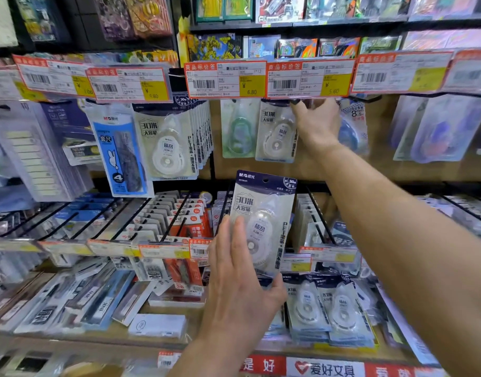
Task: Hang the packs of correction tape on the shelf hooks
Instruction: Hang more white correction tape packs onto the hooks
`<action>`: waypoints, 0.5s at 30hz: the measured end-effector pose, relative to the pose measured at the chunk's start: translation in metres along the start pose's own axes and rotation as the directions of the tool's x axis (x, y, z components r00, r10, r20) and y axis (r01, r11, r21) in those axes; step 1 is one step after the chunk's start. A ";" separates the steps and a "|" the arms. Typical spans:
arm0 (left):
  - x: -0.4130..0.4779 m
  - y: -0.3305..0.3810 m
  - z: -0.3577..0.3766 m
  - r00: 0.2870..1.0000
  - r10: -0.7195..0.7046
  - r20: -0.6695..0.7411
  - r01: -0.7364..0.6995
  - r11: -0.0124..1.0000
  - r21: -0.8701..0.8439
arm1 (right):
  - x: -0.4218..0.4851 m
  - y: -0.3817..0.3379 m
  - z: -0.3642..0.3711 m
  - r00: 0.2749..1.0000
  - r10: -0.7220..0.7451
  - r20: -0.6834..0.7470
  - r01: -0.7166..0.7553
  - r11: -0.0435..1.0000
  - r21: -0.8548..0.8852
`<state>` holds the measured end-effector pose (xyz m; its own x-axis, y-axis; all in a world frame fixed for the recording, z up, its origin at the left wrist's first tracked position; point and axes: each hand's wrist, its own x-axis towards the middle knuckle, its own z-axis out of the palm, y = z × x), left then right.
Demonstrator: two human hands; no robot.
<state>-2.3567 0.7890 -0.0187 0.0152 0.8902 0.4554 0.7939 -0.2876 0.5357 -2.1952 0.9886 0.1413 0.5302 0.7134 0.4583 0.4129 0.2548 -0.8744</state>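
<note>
Left hand (pixel 242 270) holds one pack of correction tape (pixel 262 223) upright in front of the lower shelf rows, fingers flat along its left edge and face, thumb tucked under the bottom right corner. Pack's dark header with the hang hole is on top, clear of any hook.

Right hand (pixel 316 119) is raised to the upper row, just under the red-and-yellow price tag reading 5.60 (pixel 310 77). Fingertips are up at the top of a hanging pack (pixel 277 131), right where it meets the hook; hook end is hidden behind the tag strip and the fingers. Looks like a pinch on the pack's header, but can't tell for sure how tightly the fingers close.

To the left of that pack hangs a green-tinted pack (pixel 238 129), under the 6.80 tag (pixel 225 78). Further left, a thick stack of identical correction tape packs (pixel 174 142) fills another hook, next to a blue ruler pack (pixel 121 156).

More correction tape packs lie flat in a loose pile (pixel 329 308) on the bottom shelf, just right of the left hand's wrist. Black wire hooks (pixel 179 213) of the lower row stick out toward me, loaded with small carded items.
</note>
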 end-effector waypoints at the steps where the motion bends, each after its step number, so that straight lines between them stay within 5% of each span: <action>1: 0.001 0.000 0.002 1.000 0.012 -0.014 -0.012 1.000 0.006 | -0.013 0.002 -0.007 1.000 -0.010 0.005 0.010 1.000 -0.013; 5: 0.006 0.001 0.012 0.994 0.062 -0.088 -0.061 0.998 0.016 | -0.081 0.015 -0.041 0.982 0.027 0.188 -0.065 0.978 0.199; 9: 0.009 0.008 0.022 0.991 0.082 -0.106 -0.082 0.997 0.001 | -0.130 0.028 -0.064 0.819 0.076 0.569 -0.360 0.840 0.407; 15: 0.014 0.015 0.034 0.982 0.149 -0.119 -0.149 0.989 0.011 | -0.133 0.037 -0.063 0.861 0.055 0.506 -0.336 0.808 0.484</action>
<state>-2.3240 0.8086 -0.0283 0.0611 0.7891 0.6112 0.7893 -0.4130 0.4543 -2.2044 0.8619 0.0583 0.1048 0.9583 0.2659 -0.2030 0.2824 -0.9376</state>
